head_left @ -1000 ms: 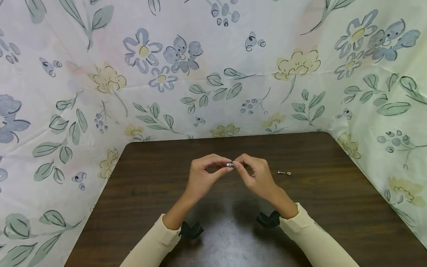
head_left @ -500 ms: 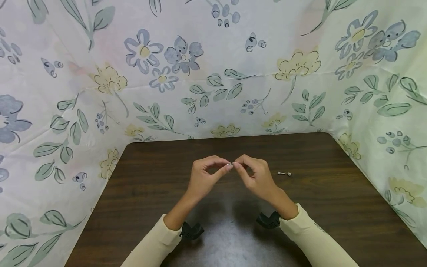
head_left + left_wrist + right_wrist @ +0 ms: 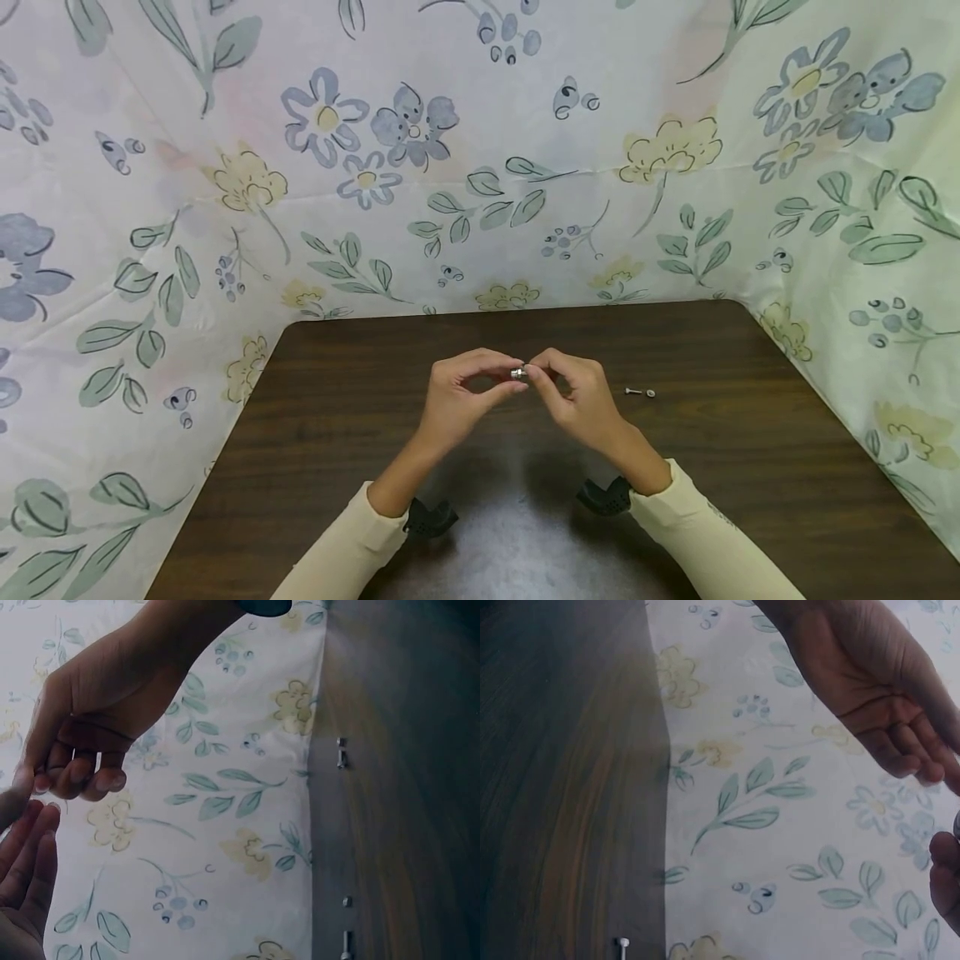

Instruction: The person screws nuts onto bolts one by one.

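A small metal bolt with a nut (image 3: 517,374) is held between both hands over the middle of the table. My right hand (image 3: 573,392) pinches its right end between thumb and index finger. Around the nut on the left end, the thumb and index finger of my left hand (image 3: 465,390) are curled; a slight gap shows by the thumb. In the right wrist view, only a sliver of the metal piece (image 3: 957,825) appears at the right edge. The left wrist view hides it behind fingers.
Right of the hands, a loose bolt (image 3: 633,391) and a nut (image 3: 650,393) lie on the dark wooden table (image 3: 337,433). The left wrist view shows another bolt (image 3: 346,945) and nut (image 3: 347,901). A floral cloth (image 3: 480,192) hangs behind and beside the table.
My left thumb and index finger closed over the nut half a second ago, nearly covering it, and have since spread apart, showing it again. The right hand keeps its pinch.
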Action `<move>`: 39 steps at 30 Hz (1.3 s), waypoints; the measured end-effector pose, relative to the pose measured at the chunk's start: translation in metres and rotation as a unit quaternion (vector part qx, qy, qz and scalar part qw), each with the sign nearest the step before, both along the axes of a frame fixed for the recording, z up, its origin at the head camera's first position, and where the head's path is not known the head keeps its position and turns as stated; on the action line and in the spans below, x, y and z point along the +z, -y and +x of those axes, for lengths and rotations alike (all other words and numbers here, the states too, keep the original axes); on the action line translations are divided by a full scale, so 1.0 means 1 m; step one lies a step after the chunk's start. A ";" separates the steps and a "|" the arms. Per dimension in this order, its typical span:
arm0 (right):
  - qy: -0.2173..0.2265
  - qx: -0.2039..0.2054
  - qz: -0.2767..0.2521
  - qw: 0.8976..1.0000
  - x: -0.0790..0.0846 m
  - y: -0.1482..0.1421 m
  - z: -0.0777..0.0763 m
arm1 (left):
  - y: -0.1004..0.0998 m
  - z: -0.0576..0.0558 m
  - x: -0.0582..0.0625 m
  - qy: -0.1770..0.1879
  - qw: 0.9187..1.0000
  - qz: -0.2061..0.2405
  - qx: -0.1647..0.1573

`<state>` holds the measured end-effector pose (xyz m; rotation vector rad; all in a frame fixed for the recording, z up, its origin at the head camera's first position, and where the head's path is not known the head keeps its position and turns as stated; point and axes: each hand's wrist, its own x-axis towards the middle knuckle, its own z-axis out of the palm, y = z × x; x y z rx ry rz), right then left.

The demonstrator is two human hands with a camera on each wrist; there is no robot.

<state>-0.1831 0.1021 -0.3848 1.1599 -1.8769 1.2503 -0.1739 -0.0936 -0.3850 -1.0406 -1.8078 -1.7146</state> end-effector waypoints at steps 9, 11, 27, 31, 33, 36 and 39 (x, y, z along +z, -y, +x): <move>0.000 -0.002 -0.002 1.000 0.004 0.000 0.001 | -0.001 0.001 0.002 0.006 0.999 -0.011 0.031; 0.000 -0.001 -0.002 1.000 0.004 0.000 0.001 | -0.001 0.002 0.002 0.013 0.999 -0.018 0.039; 0.004 -0.014 0.001 1.000 0.004 0.000 0.002 | -0.001 0.005 0.002 0.045 0.998 -0.008 0.033; 0.008 -0.010 0.002 1.000 0.004 0.000 0.003 | -0.002 0.007 0.004 0.064 0.998 -0.005 0.023; 0.012 -0.007 0.003 1.000 0.003 0.000 0.003 | 0.000 0.008 0.004 0.074 0.997 -0.004 0.019; 0.020 -0.005 0.008 1.000 0.002 0.000 0.003 | 0.003 0.008 0.004 0.089 0.996 -0.007 0.018; 0.029 -0.006 0.018 0.999 0.001 0.000 0.002 | 0.009 0.006 0.005 0.105 0.994 -0.017 0.009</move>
